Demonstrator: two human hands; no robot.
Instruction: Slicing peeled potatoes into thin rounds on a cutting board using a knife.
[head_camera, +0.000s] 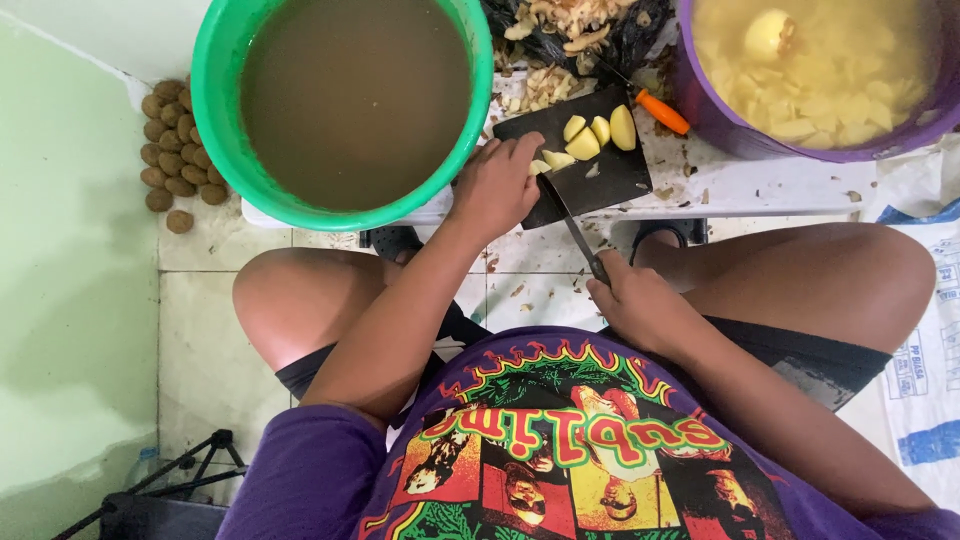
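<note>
1. The left hand (493, 190) rests on the near left corner of the black cutting board (610, 175). Its fingers are curled down on a pale potato piece (541, 166) at the board's edge, pinning it in place.
2. The right hand (640, 308) is closed around the handle of a knife (572, 228). The handle is almost wholly hidden in the fist. The dark blade runs up and to the left from the hand, and its tip reaches the board just beside the left hand's fingers.
3. Whether the blade edge touches the pinned piece cannot be told; the contact point appears to be masked by the fingers.
4. Four larger cut potato pieces (597, 133) lie in a group on the far part of the board, apart from both hands.
5. The board sits on a white surface (760, 185) strewn with peel scraps.
6. A green tub (228, 120) of murky brown water stands on the left, touching the board's left side.
7. A purple tub (700, 110) holding water and cut potato stands on the right.
8. An orange-handled peeler (662, 111) lies between the board and the purple tub.
9. Small brown unpeeled potatoes (172, 150) are heaped on the floor left of the green tub.
</note>
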